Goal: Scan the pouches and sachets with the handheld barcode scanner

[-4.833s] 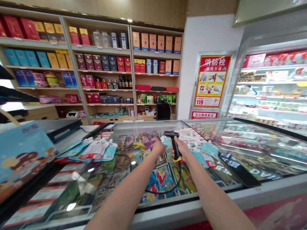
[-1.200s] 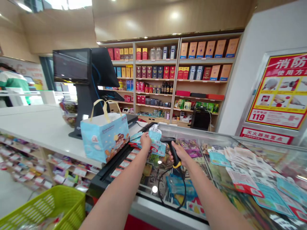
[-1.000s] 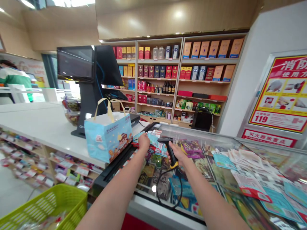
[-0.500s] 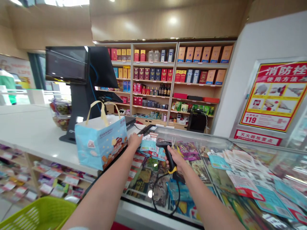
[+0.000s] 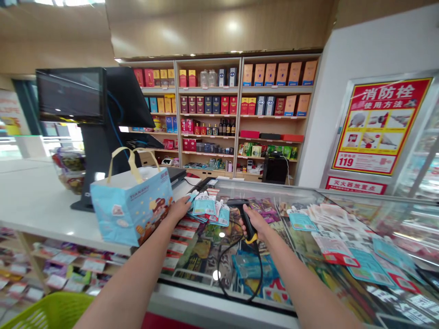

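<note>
A black barcode scanner (image 5: 247, 219) with a yellow base is in my right hand (image 5: 256, 223), my fingers closed around its handle. Its head points left over several flat, blue-and-white pouches (image 5: 205, 206) lying on the glass counter. At the left edge of these pouches is my left hand (image 5: 180, 209), its fingers closed on a pouch edge; the fingertips are partly hidden. Just left of that hand stands a light-blue paper bag (image 5: 120, 210) with cream handles. The scanner's black cable (image 5: 219, 269) loops down over the glass.
More blue, white and red pouches (image 5: 338, 228) lie spread on the glass freezer top (image 5: 288, 269) at right. A point-of-sale screen (image 5: 73, 96) stands on the white counter (image 5: 20, 192). A green basket (image 5: 51, 313) is at lower left. Shelves (image 5: 211, 91) with boxes and bottles stand behind.
The view has turned slightly right, so things appear further left. My left hand remains at the pouches' left edge, and my right hand still holds the scanner beside them.
</note>
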A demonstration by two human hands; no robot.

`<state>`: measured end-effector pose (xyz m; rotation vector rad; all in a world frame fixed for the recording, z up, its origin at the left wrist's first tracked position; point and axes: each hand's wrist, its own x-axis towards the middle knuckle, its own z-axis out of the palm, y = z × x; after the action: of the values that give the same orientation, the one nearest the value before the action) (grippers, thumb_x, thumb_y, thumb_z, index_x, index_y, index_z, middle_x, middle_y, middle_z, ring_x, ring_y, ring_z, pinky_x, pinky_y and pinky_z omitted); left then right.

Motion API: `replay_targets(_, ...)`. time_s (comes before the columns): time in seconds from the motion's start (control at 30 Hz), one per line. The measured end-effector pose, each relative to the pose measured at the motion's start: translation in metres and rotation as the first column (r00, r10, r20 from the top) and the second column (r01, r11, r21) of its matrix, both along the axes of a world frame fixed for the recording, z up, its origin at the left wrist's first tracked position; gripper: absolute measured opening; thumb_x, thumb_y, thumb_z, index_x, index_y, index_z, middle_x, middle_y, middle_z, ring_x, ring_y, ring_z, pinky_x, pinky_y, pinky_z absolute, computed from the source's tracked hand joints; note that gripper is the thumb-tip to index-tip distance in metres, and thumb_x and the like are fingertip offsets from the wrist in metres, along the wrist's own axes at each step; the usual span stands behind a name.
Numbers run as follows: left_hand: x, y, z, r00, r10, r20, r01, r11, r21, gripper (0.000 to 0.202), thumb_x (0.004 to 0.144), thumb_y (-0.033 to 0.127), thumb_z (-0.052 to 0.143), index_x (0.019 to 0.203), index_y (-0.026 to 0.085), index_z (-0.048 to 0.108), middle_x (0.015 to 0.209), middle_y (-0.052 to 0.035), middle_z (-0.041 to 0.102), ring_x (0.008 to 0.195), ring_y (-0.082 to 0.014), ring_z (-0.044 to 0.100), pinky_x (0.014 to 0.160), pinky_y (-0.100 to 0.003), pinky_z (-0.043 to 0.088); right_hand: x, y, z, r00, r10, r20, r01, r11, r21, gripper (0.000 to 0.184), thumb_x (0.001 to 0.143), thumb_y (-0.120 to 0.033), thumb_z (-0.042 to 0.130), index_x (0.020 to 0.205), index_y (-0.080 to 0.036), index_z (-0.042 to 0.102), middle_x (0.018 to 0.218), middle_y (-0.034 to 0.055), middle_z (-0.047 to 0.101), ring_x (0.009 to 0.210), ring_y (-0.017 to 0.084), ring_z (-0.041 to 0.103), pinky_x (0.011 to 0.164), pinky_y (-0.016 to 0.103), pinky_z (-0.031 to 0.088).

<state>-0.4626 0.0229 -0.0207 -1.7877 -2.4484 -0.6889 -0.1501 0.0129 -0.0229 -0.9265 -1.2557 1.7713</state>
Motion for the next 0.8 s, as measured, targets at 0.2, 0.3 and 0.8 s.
replay_targets(0.2, 0.008, -0.014, 0.005, 0.999, 0.003, -0.042, -0.003, 1.0, 0.004, 0.043, 0.078, 0.024, 0.045, 0.118, 0.026, 0.06, 0.13, -0.0033, 0.056, 0.117, -0.0232, 0.053, 0.096, -0.031, 0.038, 0.019, -0.004, 0.001, 0.999, -0.037, 0.006, 0.037, 0.999, -0.02, 0.036, 0.089, -0.05, 0.046, 0.076, -0.017, 0.051, 0.047, -0.0029, 0.054, 0.033, 0.009, 0.047, 0.031, 0.019, 0.042)
replay_targets(0.3, 0.023, -0.014, 0.012, 0.992, 0.053, -0.112, -0.044, 0.996, 0.082, 0.041, 0.08, 0.029, 0.044, 0.116, 0.021, 0.061, 0.131, -0.0082, 0.054, 0.118, -0.0282, 0.051, 0.099, -0.039, 0.036, 0.035, -0.006, 0.004, 0.997, -0.07, -0.007, 0.07, 0.997, -0.012, 0.037, 0.089, -0.049, 0.045, 0.075, -0.016, 0.051, 0.046, -0.0027, 0.054, 0.032, 0.009, 0.047, 0.031, 0.02, 0.042)
replay_targets(0.8, 0.342, 0.039, -0.018, 0.913, -0.328, 0.242, 0.339, 0.941, -0.003, 0.031, 0.073, 0.044, 0.059, 0.075, 0.014, 0.066, 0.094, -0.0214, 0.067, 0.098, -0.0346, 0.061, 0.082, -0.041, 0.044, 0.18, -0.009, 0.0, 0.907, -0.399, -0.135, 0.41, 0.91, 0.067, 0.037, 0.084, -0.054, 0.051, 0.08, -0.018, 0.051, 0.049, -0.0044, 0.053, 0.034, 0.008, 0.047, 0.033, 0.02, 0.042)
